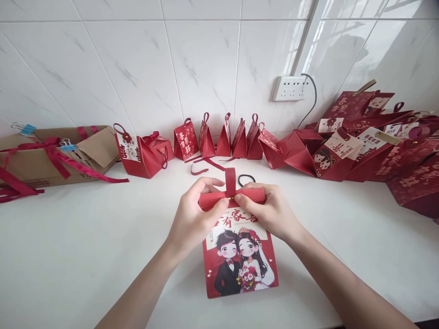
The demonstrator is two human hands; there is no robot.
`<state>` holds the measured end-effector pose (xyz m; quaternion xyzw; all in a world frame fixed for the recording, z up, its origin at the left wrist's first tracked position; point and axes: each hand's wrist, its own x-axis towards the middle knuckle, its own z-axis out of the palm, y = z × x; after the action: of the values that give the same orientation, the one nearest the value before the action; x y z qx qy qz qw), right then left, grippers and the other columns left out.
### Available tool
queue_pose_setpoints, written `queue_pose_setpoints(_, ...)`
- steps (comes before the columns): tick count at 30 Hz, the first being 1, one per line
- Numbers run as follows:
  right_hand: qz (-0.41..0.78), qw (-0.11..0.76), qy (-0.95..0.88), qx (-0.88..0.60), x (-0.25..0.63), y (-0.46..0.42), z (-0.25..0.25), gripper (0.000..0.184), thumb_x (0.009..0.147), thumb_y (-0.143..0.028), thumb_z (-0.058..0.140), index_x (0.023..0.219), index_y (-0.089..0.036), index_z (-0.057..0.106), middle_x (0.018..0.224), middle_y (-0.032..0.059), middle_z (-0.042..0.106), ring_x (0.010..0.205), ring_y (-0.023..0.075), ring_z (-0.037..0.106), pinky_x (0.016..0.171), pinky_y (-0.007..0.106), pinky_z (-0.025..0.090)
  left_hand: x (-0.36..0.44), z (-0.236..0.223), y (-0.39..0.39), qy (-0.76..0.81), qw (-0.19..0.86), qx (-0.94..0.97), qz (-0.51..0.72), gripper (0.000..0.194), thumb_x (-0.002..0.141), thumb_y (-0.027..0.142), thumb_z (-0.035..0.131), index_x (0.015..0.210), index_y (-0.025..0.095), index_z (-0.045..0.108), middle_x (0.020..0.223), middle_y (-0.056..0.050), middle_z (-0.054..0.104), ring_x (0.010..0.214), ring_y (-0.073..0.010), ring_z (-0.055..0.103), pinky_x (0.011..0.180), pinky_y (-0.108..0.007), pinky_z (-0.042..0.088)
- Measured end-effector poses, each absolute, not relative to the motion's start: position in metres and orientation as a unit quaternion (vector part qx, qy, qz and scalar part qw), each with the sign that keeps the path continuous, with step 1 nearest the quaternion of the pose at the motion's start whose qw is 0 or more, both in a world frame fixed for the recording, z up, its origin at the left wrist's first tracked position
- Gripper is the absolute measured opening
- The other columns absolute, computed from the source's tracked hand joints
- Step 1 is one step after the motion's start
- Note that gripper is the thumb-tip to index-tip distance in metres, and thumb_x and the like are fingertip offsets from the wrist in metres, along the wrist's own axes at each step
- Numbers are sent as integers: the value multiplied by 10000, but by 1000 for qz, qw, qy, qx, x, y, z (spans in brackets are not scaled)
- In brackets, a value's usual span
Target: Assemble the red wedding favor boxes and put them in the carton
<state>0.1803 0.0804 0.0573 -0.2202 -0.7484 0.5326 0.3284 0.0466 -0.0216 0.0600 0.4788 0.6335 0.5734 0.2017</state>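
Observation:
In the middle of the white table stands a red gift box [240, 260], printed with a cartoon bride and groom below gold-edged lettering. Its rolled red top edge lies between both hands. A red strap loop [231, 182] rises from the centre of that edge. My left hand [206, 205] grips the left part of the top, thumb at the middle by a small gold fastener [230, 198]. My right hand [264, 205] grips the right part, its thumb beside the same fastener. The fingers behind the top are partly hidden.
A cardboard box [92, 155] with red ribbons [55, 153] and clips stands left. Several small red gift boxes [222, 137] line the tiled wall; more pile up at right [363, 141]. A black ring [247, 179] and red strips [199, 170] lie behind the hands. A power socket [291, 88] is on the wall.

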Motion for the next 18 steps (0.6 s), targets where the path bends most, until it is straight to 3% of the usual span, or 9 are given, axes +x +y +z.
queue_pose_setpoints(4, 535, 328, -754, -196, 181, 81, 59, 234, 754, -300, 596, 576, -153, 557, 544, -29, 481, 485, 71, 371, 437, 210, 309, 49, 58, -21, 614, 283, 434, 595, 173, 745, 297, 642, 875, 217, 559, 638, 5, 569, 496, -120, 518, 424, -215, 396)
queue_pose_setpoints(8, 556, 322, -744, -184, 181, 82, 56, 267, 747, -311, 620, 552, -156, 523, 535, -37, 458, 479, 66, 362, 434, 208, 302, 51, 55, -19, 598, 302, 410, 618, 162, 727, 274, 656, 804, 214, 525, 558, 38, 494, 425, -89, 439, 388, -194, 335)
queue_pose_setpoints(14, 684, 261, -643, -224, 180, 84, 52, 244, 771, -394, 606, 713, -160, 567, 656, 2, 592, 554, 122, 552, 514, 239, 437, 46, 50, -14, 586, 320, 367, 647, 299, 708, 315, 699, 945, 216, 547, 629, 15, 584, 511, -141, 557, 466, -229, 428)
queue_pose_setpoints(18, 724, 230, -604, -242, 178, 88, 48, 266, 742, -409, 670, 795, -161, 588, 735, 36, 661, 601, 153, 608, 551, 259, 464, 41, 51, -10, 540, 380, 311, 683, 358, 716, 376, 687, 998, 180, 586, 741, -29, 655, 661, -195, 638, 609, -278, 496)
